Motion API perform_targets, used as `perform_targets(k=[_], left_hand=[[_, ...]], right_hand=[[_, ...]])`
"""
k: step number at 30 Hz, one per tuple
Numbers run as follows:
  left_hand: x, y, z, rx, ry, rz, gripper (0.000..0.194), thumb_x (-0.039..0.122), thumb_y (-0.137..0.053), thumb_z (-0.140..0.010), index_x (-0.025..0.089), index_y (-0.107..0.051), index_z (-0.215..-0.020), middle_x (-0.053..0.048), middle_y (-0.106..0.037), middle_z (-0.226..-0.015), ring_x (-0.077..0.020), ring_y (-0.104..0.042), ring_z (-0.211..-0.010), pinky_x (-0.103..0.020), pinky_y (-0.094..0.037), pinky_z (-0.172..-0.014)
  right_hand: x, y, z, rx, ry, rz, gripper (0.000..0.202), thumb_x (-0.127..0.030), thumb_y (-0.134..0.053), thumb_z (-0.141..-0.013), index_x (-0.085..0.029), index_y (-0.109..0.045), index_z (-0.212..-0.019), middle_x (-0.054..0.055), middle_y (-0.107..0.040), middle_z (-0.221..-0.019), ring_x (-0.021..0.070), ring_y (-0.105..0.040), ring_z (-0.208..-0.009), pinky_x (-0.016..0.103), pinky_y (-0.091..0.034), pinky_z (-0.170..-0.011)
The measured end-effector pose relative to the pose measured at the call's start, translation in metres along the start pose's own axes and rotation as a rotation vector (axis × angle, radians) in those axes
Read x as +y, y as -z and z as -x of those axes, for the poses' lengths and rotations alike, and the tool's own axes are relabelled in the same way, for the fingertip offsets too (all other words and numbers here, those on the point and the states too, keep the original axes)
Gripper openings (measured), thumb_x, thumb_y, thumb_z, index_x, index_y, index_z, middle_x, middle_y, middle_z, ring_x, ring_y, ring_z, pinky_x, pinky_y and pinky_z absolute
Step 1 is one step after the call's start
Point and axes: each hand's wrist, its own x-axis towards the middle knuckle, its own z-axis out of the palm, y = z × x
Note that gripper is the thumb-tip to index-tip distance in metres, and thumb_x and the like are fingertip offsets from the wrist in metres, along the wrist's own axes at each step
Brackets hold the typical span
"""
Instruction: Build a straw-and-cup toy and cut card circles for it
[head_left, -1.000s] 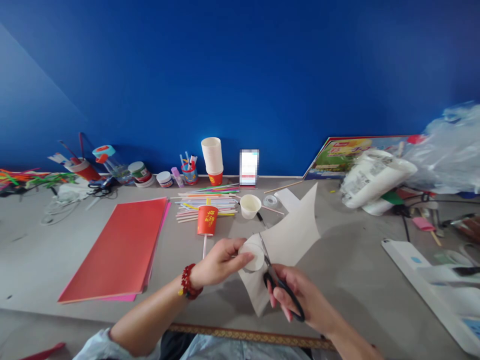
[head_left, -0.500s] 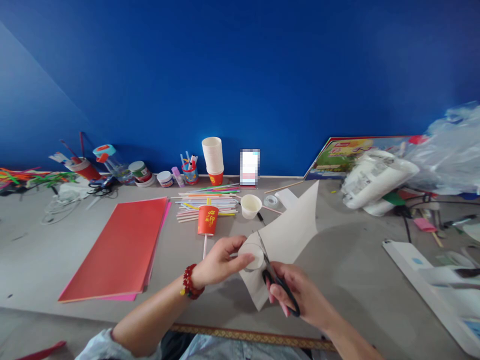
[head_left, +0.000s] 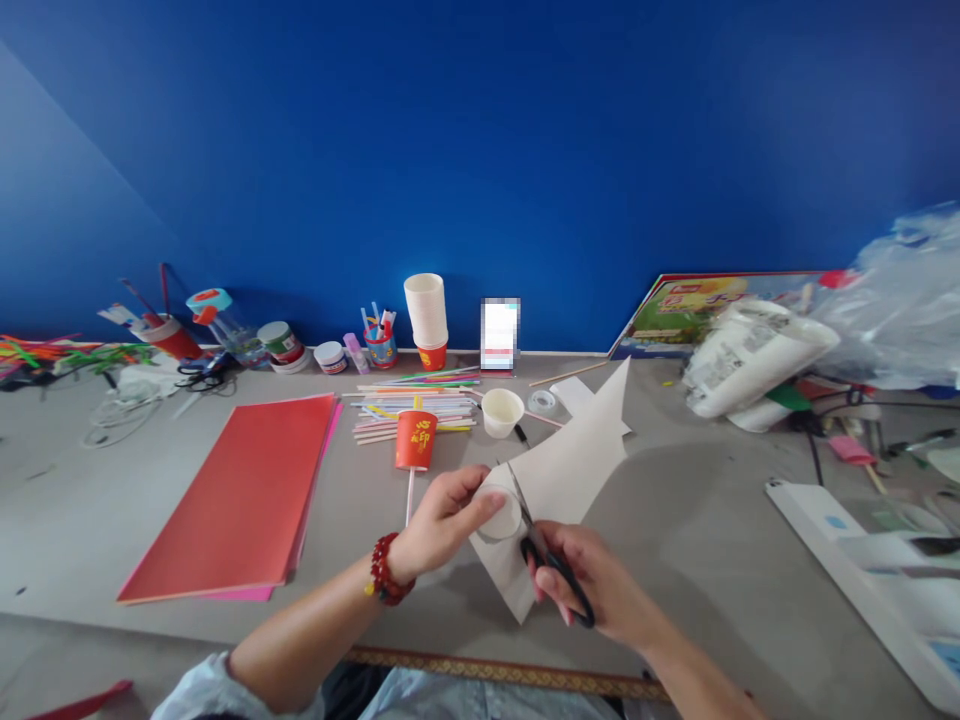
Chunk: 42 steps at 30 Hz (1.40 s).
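My left hand [head_left: 446, 520] is closed on a sheet of white paper [head_left: 574, 465], thumb on top and fingers beneath. Under and beside the thumb shows a pale round shape [head_left: 504, 520]; whether it is a separate disc or an outline on the paper I cannot tell. In my right hand [head_left: 600, 575] is a pair of black-handled scissors [head_left: 559, 575], its slim blades slightly parted at the sheet near the round shape. The paper is tilted, one corner pointing up to the right and another down toward me. Just beyond the left hand lies a red paper cup [head_left: 415, 440] with straws.
Red paper sheets [head_left: 232, 500] lie at left. Behind the hands are loose straws [head_left: 412, 400], a small white cup [head_left: 502, 412], a tape roll [head_left: 541, 402] and stacked paper cups [head_left: 426, 310]. A phone [head_left: 499, 335] leans on the wall. A white tray [head_left: 817, 550] stands at right.
The paper has shifted slightly left and turned a little in my left hand. The scissors and right hand have moved slightly left along with it.
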Motion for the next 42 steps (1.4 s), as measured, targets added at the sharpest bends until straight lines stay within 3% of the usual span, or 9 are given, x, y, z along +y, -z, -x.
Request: perform_targets(k=[16,29,36,40,42], left_hand=[[-0.003,0.002,0.000,0.002,0.003,-0.051,0.035,0.046,-0.055,-0.092,0.014,-0.053,-0.077,0.002,-0.043,-0.069,-0.0102,-0.036,-0.064,-0.022,-0.031,-0.057],[-0.002,0.003,-0.001,-0.007,-0.003,-0.050,0.033,0.044,-0.055,-0.092,0.013,-0.055,-0.079,0.002,-0.045,-0.070,-0.0100,-0.037,-0.065,-0.022,-0.031,-0.057],[-0.005,0.003,-0.001,-0.012,0.005,-0.037,0.031,0.042,-0.057,-0.092,0.013,-0.058,-0.081,0.002,-0.046,-0.070,-0.0095,-0.037,-0.064,-0.021,-0.031,-0.057],[-0.006,0.001,-0.001,0.027,0.038,-0.010,0.030,0.042,-0.061,-0.090,0.014,-0.058,-0.081,0.001,-0.053,-0.071,-0.0103,-0.046,-0.065,-0.022,-0.037,-0.060],[-0.007,0.000,0.001,0.069,0.011,-0.020,0.026,0.041,-0.065,-0.087,0.015,-0.060,-0.089,-0.003,-0.063,-0.084,-0.0156,-0.057,-0.078,-0.026,-0.046,-0.071]], right_hand=[[0.012,0.005,-0.002,-0.035,0.018,0.052,0.064,-0.083,-0.058,-0.069,-0.020,-0.045,-0.072,-0.006,-0.046,-0.056,0.0057,-0.040,-0.038,0.017,-0.036,-0.035],[0.016,0.013,-0.002,-0.023,0.086,0.229,0.068,-0.088,-0.047,-0.071,-0.020,-0.046,-0.070,-0.004,-0.046,-0.058,0.0079,-0.037,-0.046,0.020,-0.027,-0.041],[0.019,0.017,-0.002,0.006,0.124,0.315,0.066,-0.085,-0.052,-0.071,-0.019,-0.044,-0.066,-0.005,-0.041,-0.057,0.0090,-0.034,-0.052,0.022,-0.024,-0.046],[0.020,0.013,-0.001,0.055,0.121,0.268,0.065,-0.085,-0.051,-0.072,-0.020,-0.043,-0.067,-0.005,-0.039,-0.058,0.0091,-0.033,-0.051,0.022,-0.026,-0.045],[0.020,0.008,-0.001,0.127,0.128,0.238,0.065,-0.085,-0.050,-0.072,-0.021,-0.044,-0.068,-0.004,-0.042,-0.057,0.0097,-0.035,-0.049,0.022,-0.028,-0.043]])
